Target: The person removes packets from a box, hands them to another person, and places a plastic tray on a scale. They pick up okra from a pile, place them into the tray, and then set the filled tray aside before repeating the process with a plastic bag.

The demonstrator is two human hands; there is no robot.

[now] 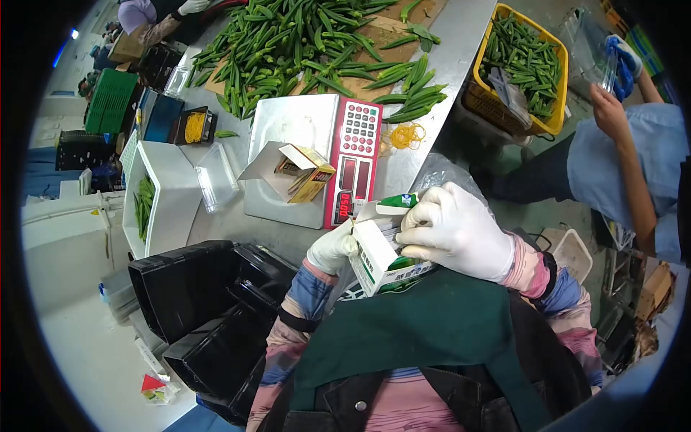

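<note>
My left hand point(333, 248), in a white glove, grips the left side of an open white and green carton point(373, 253) held in front of my chest. My right hand point(461, 236), also gloved, is at the carton's open top, its fingers curled together over the pale, thin contents. What these fingers pinch is hidden. Just beyond my hands is a red-framed digital scale point(358, 155) with lit red digits. On its metal pan point(277, 119) lies an open yellow and brown carton point(311, 180) with its flaps spread.
Okra pods point(288, 43) are heaped on the metal table point(461, 43). Rubber bands point(408, 135) lie beside the scale. A white bin point(169, 165) and black bins point(187, 284) stand left. At right are a yellow crate point(558, 86) of okra and a co-worker point(622, 158) holding clear plastic.
</note>
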